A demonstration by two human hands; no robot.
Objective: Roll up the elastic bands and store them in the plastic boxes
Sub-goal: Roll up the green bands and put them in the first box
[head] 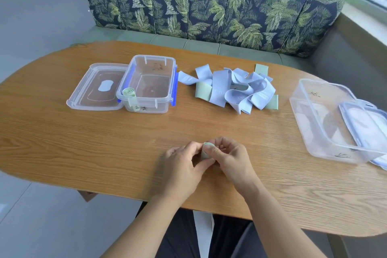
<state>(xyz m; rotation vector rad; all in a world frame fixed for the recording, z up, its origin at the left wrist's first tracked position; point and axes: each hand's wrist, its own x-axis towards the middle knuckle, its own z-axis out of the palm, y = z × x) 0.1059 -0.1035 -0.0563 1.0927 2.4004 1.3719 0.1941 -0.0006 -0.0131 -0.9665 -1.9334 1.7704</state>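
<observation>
A rolled green elastic band (pixel 206 151) sits pinched between the left hand (pixel 182 165) and right hand (pixel 230 159), low over the near tabletop (pixel 83 142). Farther back lies a heap of loose bands (pixel 232 88), between one open plastic box (pixel 146 84) holding a green roll (pixel 128 92) and another clear box (pixel 326 121) at right.

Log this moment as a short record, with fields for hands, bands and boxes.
hands: left hand and right hand both pinch a green band roll at the table's near side
loose bands: tangled pile of lilac and green bands, mid-table
left box: open, left lid beside it, one rolled green band inside
right box: open, right lid leaning against it
</observation>
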